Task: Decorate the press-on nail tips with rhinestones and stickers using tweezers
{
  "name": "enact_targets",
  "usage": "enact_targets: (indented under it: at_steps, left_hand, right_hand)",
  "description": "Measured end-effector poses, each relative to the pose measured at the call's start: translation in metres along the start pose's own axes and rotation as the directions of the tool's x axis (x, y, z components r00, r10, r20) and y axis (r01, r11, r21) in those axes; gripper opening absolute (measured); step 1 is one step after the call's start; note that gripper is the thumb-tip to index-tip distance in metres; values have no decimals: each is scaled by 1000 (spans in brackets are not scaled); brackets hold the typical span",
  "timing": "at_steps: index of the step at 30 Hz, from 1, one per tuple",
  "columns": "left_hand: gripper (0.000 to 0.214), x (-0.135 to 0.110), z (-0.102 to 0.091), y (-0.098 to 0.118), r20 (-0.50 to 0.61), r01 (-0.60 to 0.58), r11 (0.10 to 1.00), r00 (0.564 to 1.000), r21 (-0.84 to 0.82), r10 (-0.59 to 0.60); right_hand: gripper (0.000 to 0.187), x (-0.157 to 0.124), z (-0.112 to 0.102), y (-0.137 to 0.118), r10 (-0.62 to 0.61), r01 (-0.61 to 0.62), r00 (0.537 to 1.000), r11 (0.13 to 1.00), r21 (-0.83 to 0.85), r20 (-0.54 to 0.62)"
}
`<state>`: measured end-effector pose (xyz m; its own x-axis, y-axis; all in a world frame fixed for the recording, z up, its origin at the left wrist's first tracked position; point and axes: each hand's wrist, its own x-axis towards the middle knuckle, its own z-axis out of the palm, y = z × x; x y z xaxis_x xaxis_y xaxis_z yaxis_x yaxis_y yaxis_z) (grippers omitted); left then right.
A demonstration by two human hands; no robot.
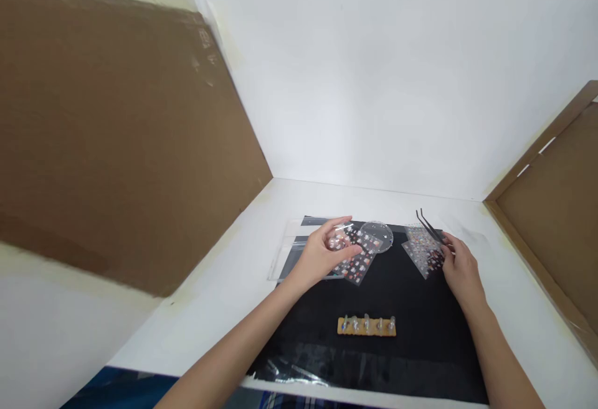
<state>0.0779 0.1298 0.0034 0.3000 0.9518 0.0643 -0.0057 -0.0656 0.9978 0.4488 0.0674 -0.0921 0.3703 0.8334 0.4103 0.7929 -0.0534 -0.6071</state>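
Observation:
My left hand (327, 250) curls around the near edge of a clear sticker sheet (359, 266) with small white and pink prints, its thumb lying across the top. Its other fingers are partly hidden, beside a shiny clear patch. In my right hand (460, 266) are dark bent-tip tweezers (430, 227), pointing up and away to the left. Under the tweezers lie overlapping clear sheets with small dots and prints (423, 253); whether the right fingers also touch them I cannot tell. Nearer to me is a tan strip (367, 333) bearing several clear nail tips (367, 322).
A round clear dish (377, 236) with tiny bits stands behind the left sheet. A clear plastic case (283, 259) lies left, partly under my left hand. A black mat (317, 328) covers the white table (224, 328). Brown boards (116, 129) flank both sides; a white wall rises behind.

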Motion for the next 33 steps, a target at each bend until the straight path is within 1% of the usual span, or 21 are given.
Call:
enact_targets:
  at_steps: [3, 5, 7, 10, 13, 15, 17, 20, 24, 27, 29, 31, 33]
  left_hand:
    - [97, -5, -6, 0, -31, 120, 989, 992, -85, -123]
    - [105, -8, -9, 0, -9, 194, 971, 980, -138, -197]
    - [106, -12, -10, 1, 36, 236, 950, 972, -204, -234]
    - [99, -15, -11, 3, 101, 306, 901, 952, -307, -289]
    - [82, -16, -11, 6, 150, 394, 837, 919, -380, -365]
    - [73, -15, -13, 7, 181, 432, 795, 902, -427, -392]
    - [72, -15, -15, 9, 209, 446, 760, 895, -472, -395]
    - [78, -14, -21, 9, 218, 453, 738, 890, -500, -400]
    - [92, -10, -26, 7, 166, 445, 763, 893, -468, -418]
    - [98, -8, -27, 4, 157, 430, 796, 902, -425, -403]
    - [97, -9, -26, 1, 147, 411, 833, 912, -371, -384]
    - [88, -11, -25, 0, 122, 386, 864, 923, -324, -366]
    - [77, -13, -24, 0, 102, 383, 875, 923, -297, -370]
  right_hand:
    - [44, -1, -2, -1, 34, -34, 999, 999, -2, -1]
    - [44, -2, -3, -2, 57, -57, 998, 998, -6, 0]
    - [44, -3, -5, -3, 75, -75, 997, 997, -9, 4]
    - [43, -4, -6, -7, 93, -93, 996, 996, -8, 8]
    - [43, -6, -6, -10, 104, -104, 995, 995, -6, 3]
    - [43, -7, -7, -11, 110, -110, 994, 994, -7, -5]
    - [43, -7, -8, -10, 115, -115, 993, 993, -12, -24]
    - [43, -5, -13, -5, 120, -122, 990, 992, -34, -71]
    - [43, -2, -23, 7, 129, -139, 984, 988, -74, -123]
    - [43, -1, -30, 19, 165, -182, 973, 978, -103, -160]
    - [43, -1, -35, 27, 198, -222, 963, 968, -119, -185]
    - [43, 0, -39, 34, 231, -259, 952, 957, -131, -200]
    - [43, 0, -43, 38, 263, -294, 942, 946, -137, -208]
